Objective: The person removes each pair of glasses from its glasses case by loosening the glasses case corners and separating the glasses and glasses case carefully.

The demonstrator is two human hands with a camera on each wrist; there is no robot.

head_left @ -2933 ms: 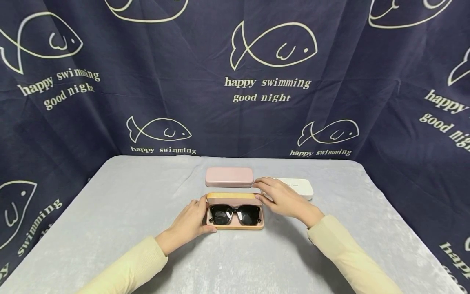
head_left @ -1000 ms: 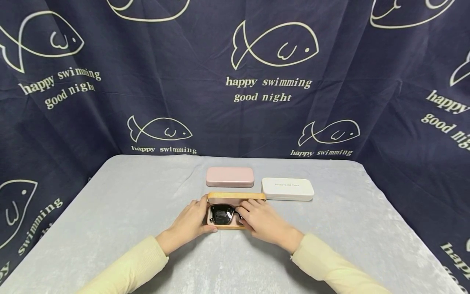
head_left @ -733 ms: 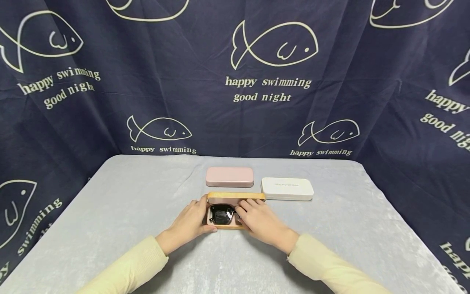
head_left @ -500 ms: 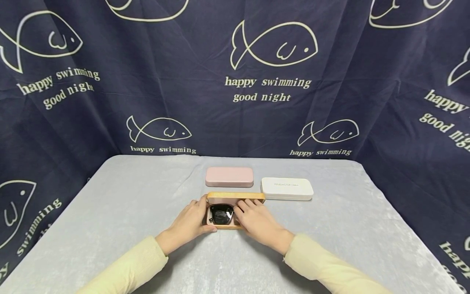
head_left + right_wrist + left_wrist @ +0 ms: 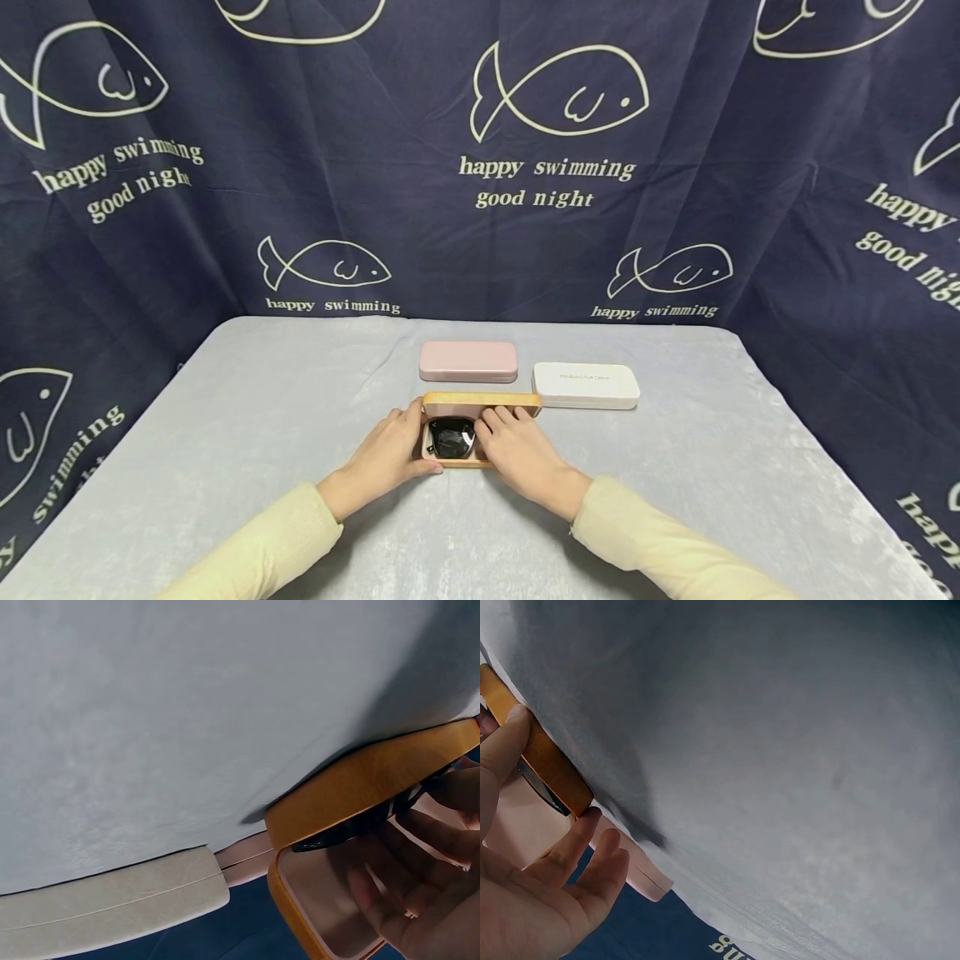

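Note:
An open glasses case (image 5: 482, 402), tan outside and pink inside, lies mid-table with black sunglasses (image 5: 450, 436) in it. My left hand (image 5: 390, 454) grips the case's left end, with the thumb on the tan rim (image 5: 547, 761) and the fingers (image 5: 592, 847) behind it. My right hand (image 5: 517, 446) covers the right half of the sunglasses, fingers curled into the case. In the right wrist view the fingers (image 5: 420, 885) and thumb close round the dark frame (image 5: 345, 829) under the tan lid (image 5: 360, 780).
A shut pink case (image 5: 468, 361) lies just behind the open one, and a shut white case (image 5: 586, 385) sits to its right. Both also show in the right wrist view: white case (image 5: 112, 900), pink case (image 5: 244, 862). A grey cloth (image 5: 225, 433) covers the table, ringed by a dark fish-print curtain.
My right hand left the lid and the white case, came down onto the sunglasses, then slid slightly left over them. The left hand has stayed on the case's left end.

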